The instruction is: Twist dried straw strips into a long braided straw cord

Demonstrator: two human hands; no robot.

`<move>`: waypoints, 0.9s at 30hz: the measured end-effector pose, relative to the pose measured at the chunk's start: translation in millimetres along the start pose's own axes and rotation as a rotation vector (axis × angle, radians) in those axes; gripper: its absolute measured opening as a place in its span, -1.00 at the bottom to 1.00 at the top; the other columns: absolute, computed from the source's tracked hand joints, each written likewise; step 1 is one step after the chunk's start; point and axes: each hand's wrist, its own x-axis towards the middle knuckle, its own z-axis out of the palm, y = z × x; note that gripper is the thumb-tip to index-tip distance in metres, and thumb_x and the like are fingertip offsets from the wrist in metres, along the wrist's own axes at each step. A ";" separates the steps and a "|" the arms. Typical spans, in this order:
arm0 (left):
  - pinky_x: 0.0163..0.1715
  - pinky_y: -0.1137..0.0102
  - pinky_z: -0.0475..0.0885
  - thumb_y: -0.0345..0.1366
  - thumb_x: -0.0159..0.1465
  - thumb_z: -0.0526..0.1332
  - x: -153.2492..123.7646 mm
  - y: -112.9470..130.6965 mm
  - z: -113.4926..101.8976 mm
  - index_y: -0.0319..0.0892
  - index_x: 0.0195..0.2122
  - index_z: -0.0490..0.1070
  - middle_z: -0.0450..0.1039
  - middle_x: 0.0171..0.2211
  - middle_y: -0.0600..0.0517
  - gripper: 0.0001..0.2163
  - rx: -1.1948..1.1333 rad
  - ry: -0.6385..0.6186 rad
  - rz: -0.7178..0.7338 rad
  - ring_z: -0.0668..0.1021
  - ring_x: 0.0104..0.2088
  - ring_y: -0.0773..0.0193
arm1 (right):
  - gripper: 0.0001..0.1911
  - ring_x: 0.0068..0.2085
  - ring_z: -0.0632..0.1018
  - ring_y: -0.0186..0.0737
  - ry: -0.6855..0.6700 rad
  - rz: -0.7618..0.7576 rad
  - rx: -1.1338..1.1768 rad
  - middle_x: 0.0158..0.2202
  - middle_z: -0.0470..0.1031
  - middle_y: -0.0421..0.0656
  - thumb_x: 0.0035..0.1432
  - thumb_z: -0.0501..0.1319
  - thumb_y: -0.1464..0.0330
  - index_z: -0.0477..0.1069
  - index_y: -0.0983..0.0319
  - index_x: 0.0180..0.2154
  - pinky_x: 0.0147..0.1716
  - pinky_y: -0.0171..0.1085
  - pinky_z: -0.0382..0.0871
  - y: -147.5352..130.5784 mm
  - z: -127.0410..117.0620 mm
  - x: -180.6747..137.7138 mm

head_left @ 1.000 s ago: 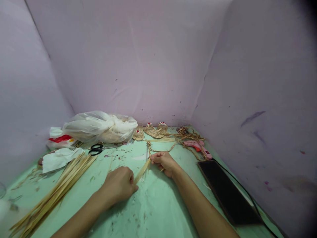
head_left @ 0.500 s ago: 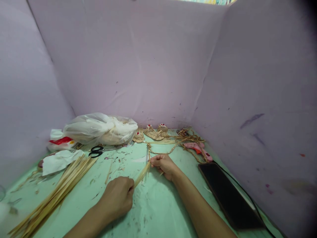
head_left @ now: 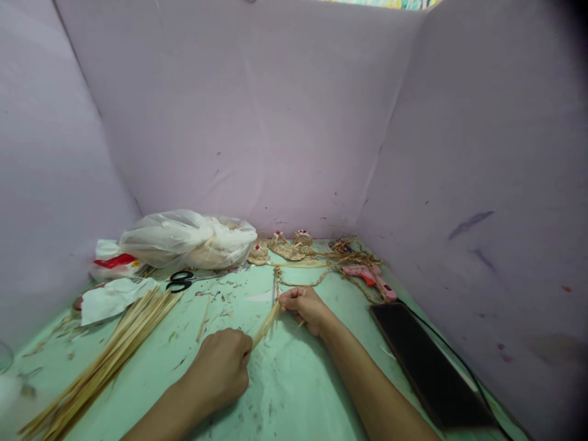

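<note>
My left hand [head_left: 226, 362] is closed around the lower end of a flat, pale straw strip [head_left: 265, 327]. The strip slants up and away to my right hand [head_left: 305, 306], whose thumb and fingers pinch its upper end. At that pinch it meets a thin braided straw cord [head_left: 277, 283], which runs back to a knotted end and links to a longer braid [head_left: 301, 284] curving right. A short straw end pokes out below my right hand. What lies inside my left fist is hidden.
A bundle of straw strips [head_left: 98, 361], black-handled scissors [head_left: 180, 280] and a plastic bag [head_left: 188, 240] lie left. Small woven straw pieces [head_left: 287, 246] sit at the back wall. Right are a pink glue gun [head_left: 367, 275], its cord, and a dark flat panel [head_left: 427, 364].
Both hands keep their grip on the straw strip and hardly move. The whole view has shifted very slightly.
</note>
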 end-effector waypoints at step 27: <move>-0.53 0.46 0.09 -0.21 0.04 0.06 19.6 -10.3 -26.0 -0.20 -0.63 0.39 0.38 -0.61 0.01 -0.77 -0.193 0.090 -0.131 0.38 -0.53 0.29 | -0.99 -0.74 0.04 -0.55 -0.018 0.007 0.041 -0.74 0.29 -0.31 -0.26 0.17 0.49 0.35 0.32 -0.63 -0.73 -0.39 -0.23 -1.2 -0.6 0.8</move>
